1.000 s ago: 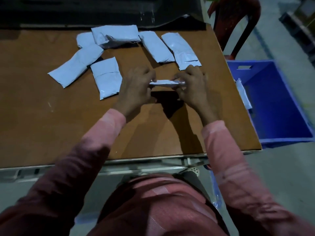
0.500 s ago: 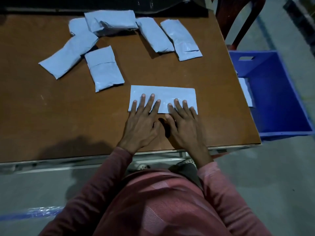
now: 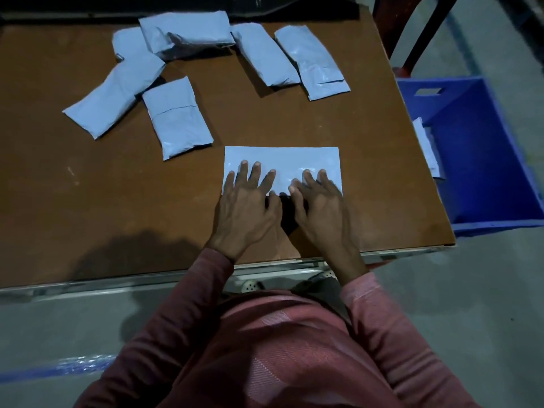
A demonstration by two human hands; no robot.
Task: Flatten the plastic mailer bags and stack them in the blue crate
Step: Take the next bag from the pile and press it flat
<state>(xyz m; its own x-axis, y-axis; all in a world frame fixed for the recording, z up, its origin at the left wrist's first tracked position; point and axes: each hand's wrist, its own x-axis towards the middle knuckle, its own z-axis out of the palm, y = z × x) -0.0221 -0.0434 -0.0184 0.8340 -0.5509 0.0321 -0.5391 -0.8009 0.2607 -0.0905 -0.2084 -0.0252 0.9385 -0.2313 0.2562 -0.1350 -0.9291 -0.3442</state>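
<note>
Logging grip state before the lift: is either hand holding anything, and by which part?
Nothing is held. Left hand and right hand press straight fingers on the near half of the mailer.

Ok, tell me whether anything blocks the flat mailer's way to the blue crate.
Nothing visible does: bare table runs from the flat mailer to the blue crate, whose top is open; one bag leans inside it.

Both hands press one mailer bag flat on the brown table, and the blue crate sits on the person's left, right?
No: the head view shows the blue crate on the person's right. The left hand and right hand do press one mailer bag flat on the brown table.
</note>
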